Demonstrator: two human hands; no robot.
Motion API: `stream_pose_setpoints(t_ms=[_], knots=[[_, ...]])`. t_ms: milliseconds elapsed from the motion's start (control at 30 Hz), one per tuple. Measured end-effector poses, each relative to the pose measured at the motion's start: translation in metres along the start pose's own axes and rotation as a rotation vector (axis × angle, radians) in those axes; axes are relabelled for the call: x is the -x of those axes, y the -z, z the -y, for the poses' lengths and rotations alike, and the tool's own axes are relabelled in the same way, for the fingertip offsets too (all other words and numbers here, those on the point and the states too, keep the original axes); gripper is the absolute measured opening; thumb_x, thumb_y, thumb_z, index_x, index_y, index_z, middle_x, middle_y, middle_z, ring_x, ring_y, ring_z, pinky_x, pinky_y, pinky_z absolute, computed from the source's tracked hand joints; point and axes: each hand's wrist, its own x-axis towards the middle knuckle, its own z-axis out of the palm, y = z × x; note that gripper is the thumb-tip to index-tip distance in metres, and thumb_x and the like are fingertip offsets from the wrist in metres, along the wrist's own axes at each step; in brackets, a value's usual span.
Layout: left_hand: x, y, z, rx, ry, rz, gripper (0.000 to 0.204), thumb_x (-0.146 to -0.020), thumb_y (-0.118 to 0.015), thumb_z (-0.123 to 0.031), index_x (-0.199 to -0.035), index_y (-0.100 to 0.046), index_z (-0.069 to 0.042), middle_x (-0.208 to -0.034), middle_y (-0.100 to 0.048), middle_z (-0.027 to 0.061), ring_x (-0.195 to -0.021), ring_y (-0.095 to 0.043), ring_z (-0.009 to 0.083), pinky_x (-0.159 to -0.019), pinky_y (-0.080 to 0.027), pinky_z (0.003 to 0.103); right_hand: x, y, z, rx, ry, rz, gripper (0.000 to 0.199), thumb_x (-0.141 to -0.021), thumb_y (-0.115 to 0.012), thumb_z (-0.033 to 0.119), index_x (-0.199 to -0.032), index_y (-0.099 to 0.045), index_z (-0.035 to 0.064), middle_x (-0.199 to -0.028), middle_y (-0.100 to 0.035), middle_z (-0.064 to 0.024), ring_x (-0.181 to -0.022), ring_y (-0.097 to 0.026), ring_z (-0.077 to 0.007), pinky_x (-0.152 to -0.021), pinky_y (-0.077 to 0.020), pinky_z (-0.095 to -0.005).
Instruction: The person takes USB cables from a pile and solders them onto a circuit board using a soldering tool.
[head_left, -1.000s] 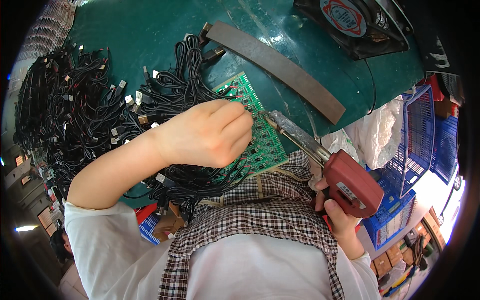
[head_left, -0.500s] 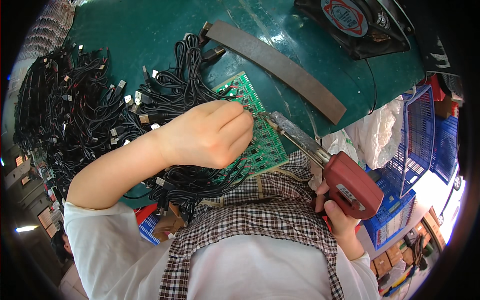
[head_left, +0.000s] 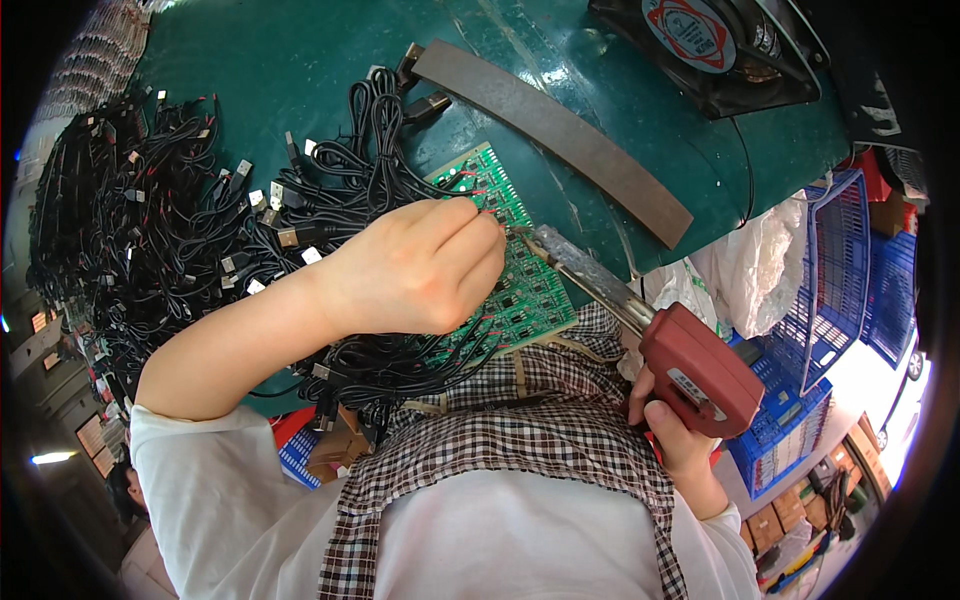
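Circuit board (head_left: 540,292) in green lies mid-scene at the near edge of the surface (head_left: 280,60), partly covered by the left hand (head_left: 425,265). Leftmost, black cables (head_left: 130,225) heap up and run toward the board; next comes the left hand, fingers curled together, though I cannot tell what they pinch, then a brown curved strip (head_left: 560,140), the right hand (head_left: 675,435) clamped on a red soldering gun (head_left: 703,365), its tip near the left fingers, a black fan (head_left: 720,85) and a blue crate (head_left: 843,270)
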Motion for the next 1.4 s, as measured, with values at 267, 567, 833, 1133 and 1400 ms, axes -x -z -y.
stream_pose_setpoints(t_ms=[267, 567, 833, 1133, 1400], knots=[[-0.001, 0.002, -0.003, 0.082, 0.209, 0.023, 0.019, -0.064, -0.067, -0.002, -0.081, -0.059, -0.001, -0.078, -0.054, 0.0073, -0.065, -0.055, 0.0207, -0.056, -0.048, 0.029, 0.003, -0.003, 0.007, -0.083, 0.014, -0.113, 0.063, -0.076, -0.067, 0.021, -0.125, -0.038, -0.0043, -0.079, -0.057, -0.0136, -0.051, -0.051, -0.0153, -0.049, -0.0423, -0.0237], [-0.025, 0.020, -0.010, 0.703, 1.014, 0.045, 0.006, -0.074, -0.064, -0.004, -0.078, -0.063, 0.001, -0.066, -0.059, 0.0027, -0.061, -0.052, 0.0073, -0.057, -0.041, 0.023, 0.008, -0.004, 0.004, -0.077, 0.072, -0.109, 0.062, -0.076, -0.066, 0.021, -0.125, -0.038, -0.0046, -0.082, -0.057, -0.0155, -0.052, -0.051, -0.0163, -0.048, -0.0413, -0.0242], [-0.019, 0.007, -0.022, 0.643, 0.989, 0.028, 0.004, -0.073, -0.063, 0.000, -0.077, -0.062, 0.001, -0.068, -0.059, 0.0042, -0.060, -0.055, 0.0085, -0.057, -0.044, 0.022, 0.007, -0.003, 0.001, -0.099, 0.074, -0.086, 0.063, -0.076, -0.067, 0.022, -0.125, -0.038, -0.0049, -0.081, -0.057, -0.0152, -0.051, -0.050, -0.0161, -0.047, -0.0411, -0.0243], [-0.019, -0.001, -0.028, 0.442, 0.911, 0.003, 0.009, -0.070, -0.064, 0.001, -0.075, -0.057, -0.001, -0.067, -0.055, 0.0051, -0.057, -0.056, 0.0109, -0.053, -0.045, 0.023, 0.003, -0.004, 0.004, -0.077, 0.038, -0.082, 0.063, -0.077, -0.067, 0.022, -0.125, -0.037, -0.0058, -0.082, -0.056, -0.0155, -0.054, -0.052, -0.0170, -0.048, -0.0415, -0.0245], [-0.019, -0.007, -0.030, 0.418, 0.848, -0.065, 0.012, -0.067, -0.061, 0.001, -0.069, -0.049, 0.000, -0.066, -0.053, 0.0128, -0.058, -0.057, 0.0314, -0.051, -0.048, 0.039, 0.002, -0.001, -0.004, -0.040, 0.005, -0.032, 0.062, -0.078, -0.068, 0.024, -0.124, -0.040, -0.0061, -0.079, -0.056, -0.0132, -0.054, -0.051, -0.0164, -0.048, -0.0409, -0.0248]])
